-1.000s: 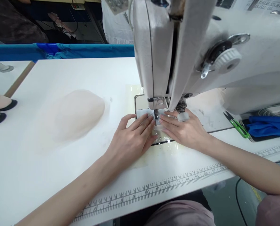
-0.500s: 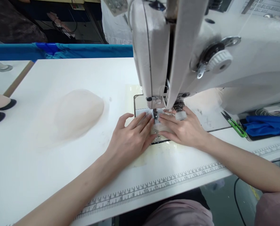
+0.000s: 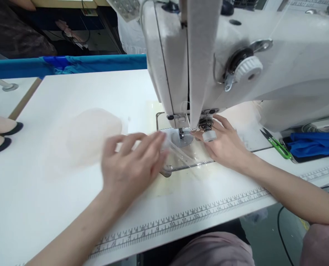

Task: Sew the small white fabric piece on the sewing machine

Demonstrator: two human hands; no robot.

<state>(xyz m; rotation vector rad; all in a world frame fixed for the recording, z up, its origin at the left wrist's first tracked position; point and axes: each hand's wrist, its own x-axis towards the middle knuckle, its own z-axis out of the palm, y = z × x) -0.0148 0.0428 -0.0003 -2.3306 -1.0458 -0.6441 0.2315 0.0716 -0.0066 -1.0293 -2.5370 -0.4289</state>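
My left hand (image 3: 128, 162) hovers over the white table (image 3: 42, 207) to the left of the needle plate (image 3: 187, 140), blurred by motion. A thin translucent strip (image 3: 181, 153) trails from its fingertips back toward the plate. Whether those fingers pinch the strip, I cannot tell. My right hand (image 3: 226, 147) lies on the sewing machine (image 3: 277, 74) bed just right of the presser foot (image 3: 181, 133), fingers spread. One of its fingers wears a white ring-like cap (image 3: 209, 136).
A pale pink fabric piece (image 3: 89, 136) lies left of my left hand. Green-handled snips (image 3: 276, 145) and blue cloth (image 3: 314, 145) sit at the right under the machine arm. A printed ruler (image 3: 181, 221) runs along the table's front edge. Two black-tipped items (image 3: 3, 130) are at the far left.
My left hand has pulled away from the needle to the left, drawing the translucent strip with it. My right hand has shifted slightly right and stays beside the presser foot.
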